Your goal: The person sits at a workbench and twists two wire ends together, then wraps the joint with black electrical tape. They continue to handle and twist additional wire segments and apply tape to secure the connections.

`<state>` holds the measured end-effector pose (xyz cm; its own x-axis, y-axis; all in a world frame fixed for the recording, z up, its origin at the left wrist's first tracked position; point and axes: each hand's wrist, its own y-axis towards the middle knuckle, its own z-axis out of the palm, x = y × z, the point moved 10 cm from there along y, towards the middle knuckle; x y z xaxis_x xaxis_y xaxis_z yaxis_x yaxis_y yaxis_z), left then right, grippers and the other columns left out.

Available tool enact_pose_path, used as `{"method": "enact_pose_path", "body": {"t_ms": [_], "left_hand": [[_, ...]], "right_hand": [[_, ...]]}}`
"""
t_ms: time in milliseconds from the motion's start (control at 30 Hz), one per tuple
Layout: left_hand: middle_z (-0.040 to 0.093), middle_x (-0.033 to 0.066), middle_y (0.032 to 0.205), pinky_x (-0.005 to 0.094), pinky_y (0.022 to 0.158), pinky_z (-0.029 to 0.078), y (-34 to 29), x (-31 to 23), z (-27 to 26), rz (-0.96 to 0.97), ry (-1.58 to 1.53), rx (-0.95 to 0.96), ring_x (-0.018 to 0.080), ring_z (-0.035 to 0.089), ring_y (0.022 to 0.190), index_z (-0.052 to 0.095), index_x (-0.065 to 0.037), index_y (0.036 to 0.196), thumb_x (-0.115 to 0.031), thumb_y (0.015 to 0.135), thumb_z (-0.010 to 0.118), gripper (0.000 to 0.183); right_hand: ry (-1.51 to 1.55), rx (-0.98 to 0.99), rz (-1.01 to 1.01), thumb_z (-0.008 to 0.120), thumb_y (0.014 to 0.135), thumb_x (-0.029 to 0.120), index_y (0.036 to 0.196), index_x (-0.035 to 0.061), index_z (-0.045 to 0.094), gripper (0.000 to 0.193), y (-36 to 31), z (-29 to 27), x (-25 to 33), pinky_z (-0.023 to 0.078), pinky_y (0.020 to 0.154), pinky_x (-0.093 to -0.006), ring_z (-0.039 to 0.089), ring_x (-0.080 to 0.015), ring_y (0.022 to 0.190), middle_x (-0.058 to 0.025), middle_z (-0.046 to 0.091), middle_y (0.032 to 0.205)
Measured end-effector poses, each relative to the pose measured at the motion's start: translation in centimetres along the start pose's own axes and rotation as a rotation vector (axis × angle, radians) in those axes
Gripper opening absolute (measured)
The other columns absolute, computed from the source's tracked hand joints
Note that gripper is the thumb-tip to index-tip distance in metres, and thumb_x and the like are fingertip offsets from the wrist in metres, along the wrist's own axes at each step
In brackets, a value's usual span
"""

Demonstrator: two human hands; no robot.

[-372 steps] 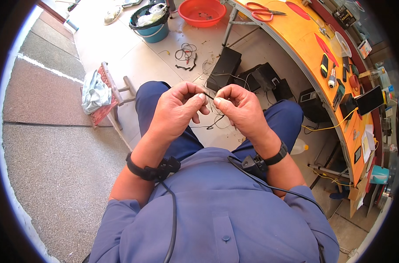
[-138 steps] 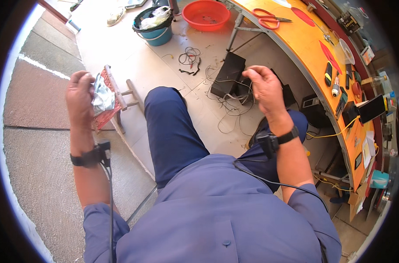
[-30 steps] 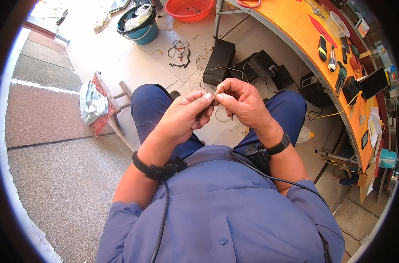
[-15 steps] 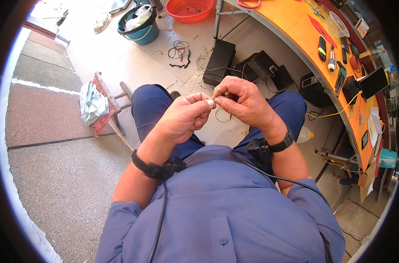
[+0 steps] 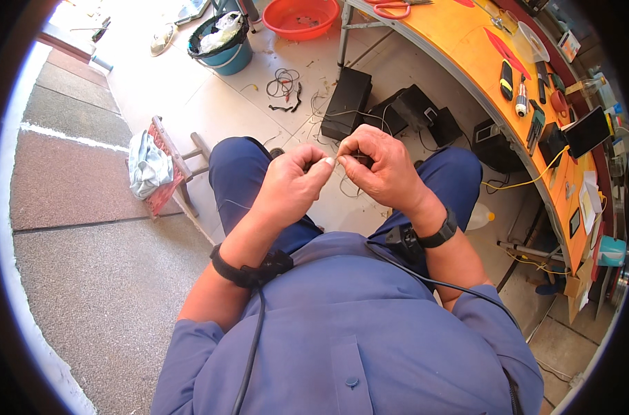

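Note:
My left hand (image 5: 292, 181) and my right hand (image 5: 380, 166) meet above my lap, between my knees. Each pinches thumb against forefinger on a thin wire, and the pinches are nearly touching. A loop of the thin wire (image 5: 343, 188) hangs below the right fingers. Another thin strand (image 5: 233, 203) shows over my left thigh, beside the left wrist. The bit of wire between the fingertips is too small to make out clearly.
Black boxes (image 5: 347, 104) and loose cables (image 5: 284, 83) lie on the tiled floor ahead. An orange workbench (image 5: 459, 41) with tools curves along the right. Beyond stand a blue bucket (image 5: 228, 61) and a red basin (image 5: 301, 31); a stool with a cloth (image 5: 150, 166) is at left.
The left hand has turned slightly and its fingers have spread a little from the right hand's. Both hands still pinch the wire at nearly the same spot.

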<state>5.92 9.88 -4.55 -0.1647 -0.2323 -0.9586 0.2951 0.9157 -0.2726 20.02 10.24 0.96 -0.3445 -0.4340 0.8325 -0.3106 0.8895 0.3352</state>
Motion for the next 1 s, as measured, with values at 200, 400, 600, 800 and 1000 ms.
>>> {"method": "enact_pose_path", "body": {"t_ms": [200, 400, 600, 800, 1000], "left_hand": [[0.062, 0.0021, 0.076, 0.0197, 0.045, 0.038, -0.1, 2.7, 1.6, -0.298, -0.486, 0.166, 0.0079, 0.054, 0.056, 0.062, -0.005, 0.098, -0.017, 0.102, 0.059, 0.013], [0.063, 0.0024, 0.077, 0.0199, 0.045, 0.039, 0.1, 2.9, 1.6, -0.303, -0.619, 0.146, 0.0089, 0.056, 0.057, 0.061, -0.006, 0.097, -0.016, 0.102, 0.060, 0.012], [0.061, 0.0011, 0.078, 0.0215, 0.054, 0.042, 0.2, 0.2, 0.0, 0.106, -0.078, -0.017, 0.0076, 0.055, 0.061, 0.062, -0.004, 0.100, -0.016, 0.101, 0.064, 0.012], [0.058, -0.0017, 0.074, 0.0207, 0.054, 0.040, 0.1, 0.1, -0.5, 0.142, 0.006, -0.071, 0.0058, 0.051, 0.061, 0.062, -0.004, 0.101, -0.016, 0.102, 0.063, 0.012], [0.057, -0.0016, 0.072, 0.0200, 0.052, 0.037, 0.4, 1.8, 0.3, -0.063, -0.395, -0.019, 0.0067, 0.051, 0.058, 0.062, -0.006, 0.099, -0.017, 0.101, 0.064, 0.012]], "right_hand": [[-0.089, -0.100, -0.165, 0.071, 0.084, 0.009, 0.095, 0.0098, 0.066, 0.012, -0.5, 0.2, 1.0, 0.051, 0.060, -0.0350, 0.063, -0.0252, 0.070, -0.0065, 0.064, 0.083], [-0.162, -0.126, -0.237, 0.072, 0.082, 0.008, 0.097, 0.0109, 0.067, 0.015, -0.8, 0.3, 1.5, 0.052, 0.059, -0.0341, 0.063, -0.0266, 0.068, -0.0076, 0.064, 0.084], [0.345, 0.073, 0.376, 0.071, 0.090, 0.016, 0.097, 0.0063, 0.066, 0.013, -1.5, 2.3, -4.5, 0.048, 0.056, -0.0265, 0.060, -0.0131, 0.065, -0.0025, 0.064, 0.082], [0.616, -0.024, 0.425, 0.075, 0.090, 0.015, 0.098, 0.0038, 0.064, 0.018, -1.9, 3.0, -5.3, 0.046, 0.055, -0.0230, 0.055, -0.0054, 0.065, 0.0010, 0.062, 0.085], [0.161, -0.163, 0.064, 0.074, 0.086, 0.000, 0.096, 0.0072, 0.064, 0.016, -1.5, 0.9, -1.6, 0.045, 0.052, -0.0237, 0.056, -0.0090, 0.062, -0.0032, 0.061, 0.085]]}}
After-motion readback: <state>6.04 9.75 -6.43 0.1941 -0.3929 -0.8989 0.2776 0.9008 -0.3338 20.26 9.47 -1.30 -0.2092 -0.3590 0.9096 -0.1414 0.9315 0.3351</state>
